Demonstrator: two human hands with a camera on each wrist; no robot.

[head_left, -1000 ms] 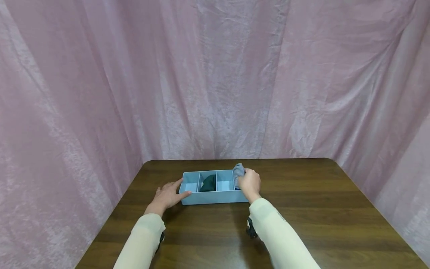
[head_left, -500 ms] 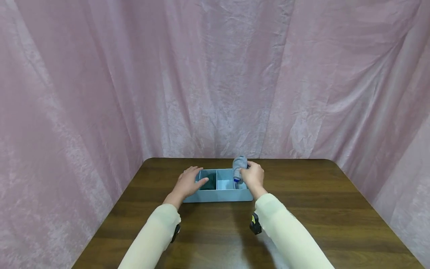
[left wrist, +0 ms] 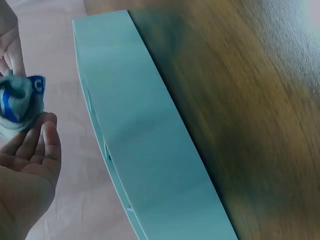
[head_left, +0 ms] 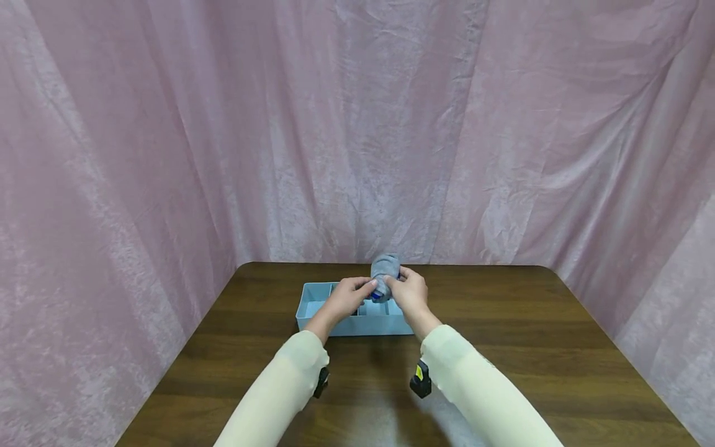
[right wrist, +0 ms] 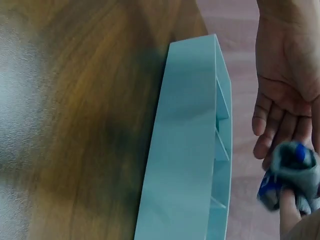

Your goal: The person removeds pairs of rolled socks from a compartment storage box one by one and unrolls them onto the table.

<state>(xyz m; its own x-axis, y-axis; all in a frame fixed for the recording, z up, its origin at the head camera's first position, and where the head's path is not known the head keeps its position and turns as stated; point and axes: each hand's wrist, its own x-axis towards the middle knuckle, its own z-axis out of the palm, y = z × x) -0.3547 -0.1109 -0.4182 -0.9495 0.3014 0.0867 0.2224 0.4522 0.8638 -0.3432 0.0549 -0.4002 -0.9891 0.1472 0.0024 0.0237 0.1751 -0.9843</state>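
Note:
A rolled grey sock with blue patches is held up over the box, between both hands. My right hand grips its right side with thumb and fingers. From the left, my left hand pinches its lower end. In the left wrist view the rolled end of the sock shows a blue patch with a white letter. Below the hands stands a light blue divided box on the table. My left hand hides most of the dark green item in one compartment.
The brown wooden table reaches out on both sides of the box. A pink curtain hangs behind its far edge. Black wrist devices, such as the right device, sit under both sleeves.
My right hand has lifted the grey sock out of the box's right compartment and brought it leftward. My left hand has left the box's left end and moved right to the sock.

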